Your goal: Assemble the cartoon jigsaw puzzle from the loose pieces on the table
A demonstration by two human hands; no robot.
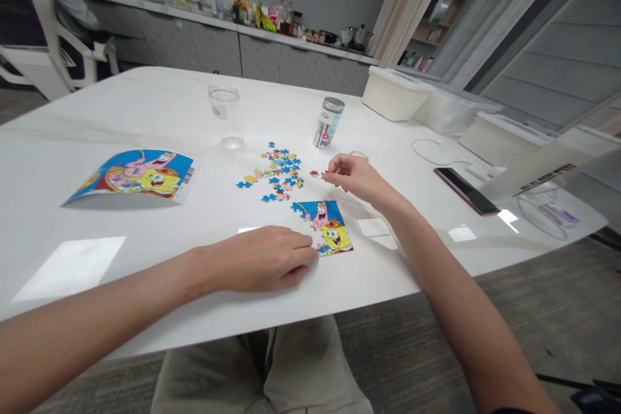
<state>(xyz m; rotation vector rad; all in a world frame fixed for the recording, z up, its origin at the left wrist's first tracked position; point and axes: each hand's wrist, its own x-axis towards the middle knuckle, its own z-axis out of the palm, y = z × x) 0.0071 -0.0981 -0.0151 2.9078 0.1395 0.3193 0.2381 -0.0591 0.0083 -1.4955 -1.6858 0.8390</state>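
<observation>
My right hand (pixel 356 176) is closed in a pinch at the right side of the loose pieces. Between thumb and forefinger is a small puzzle piece, mostly covered by the fingertips. A red-brown puzzle piece (pixel 314 174) lies on the table just left of them. My left hand (pixel 266 260) rests on the table with its fingers curled together; what is under them is hidden. Its fingertips meet the lower left edge of the partly joined puzzle (pixel 334 233), which shows a yellow and a pink cartoon figure. Behind it spreads a heap of loose puzzle pieces (pixel 279 178).
A curled picture sheet (pixel 140 178) lies at the left. Farther back stand an open clear jar (pixel 226 116) and a lidded printed canister (pixel 328 123). On the right are a phone (pixel 466 191), white cables and storage boxes (pixel 395 94). The white table's (pixel 194 317) front edge is near my lap.
</observation>
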